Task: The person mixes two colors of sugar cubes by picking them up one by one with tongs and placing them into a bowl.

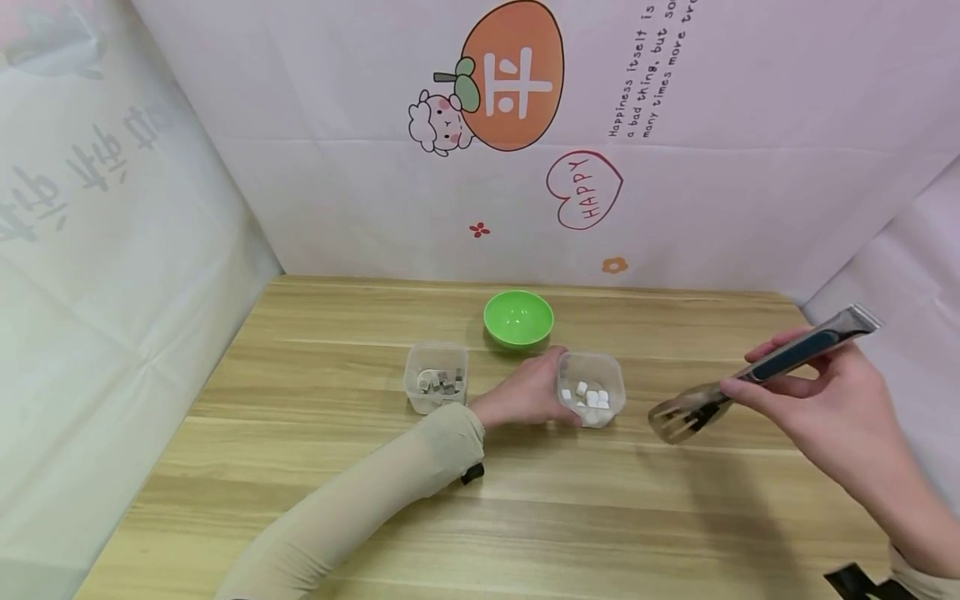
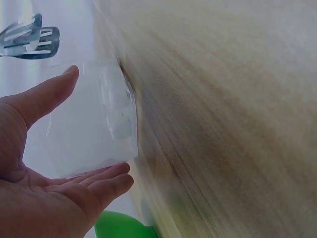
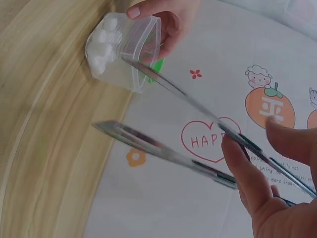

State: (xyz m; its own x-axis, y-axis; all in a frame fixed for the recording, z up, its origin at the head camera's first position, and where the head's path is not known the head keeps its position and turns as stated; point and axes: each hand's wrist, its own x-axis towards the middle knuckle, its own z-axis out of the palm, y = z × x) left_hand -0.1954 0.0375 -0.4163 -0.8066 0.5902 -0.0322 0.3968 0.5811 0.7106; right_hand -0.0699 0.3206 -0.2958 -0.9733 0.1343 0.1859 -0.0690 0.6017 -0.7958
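Note:
On the wooden table, my left hand (image 1: 525,390) holds a clear plastic container (image 1: 613,377) from its left side, thumb in front and fingers behind. Small white pieces (image 1: 592,398) lie at the bottom of that container. My right hand (image 1: 843,408) grips metal tongs (image 1: 791,357) with dark handle inlays, raised to the right of the container. The right wrist view shows the arms of the tongs (image 3: 148,144) apart with nothing between their tips. In the left wrist view, the thumb and fingers of my left hand (image 2: 54,183) lie on opposite sides of the container (image 2: 84,124).
A second clear container (image 1: 414,398) with small metallic pieces (image 1: 444,383) stands left of my left wrist. Behind the containers sits a green bowl (image 1: 519,318). White printed sheeting (image 1: 360,183) rises at the table's back and sides.

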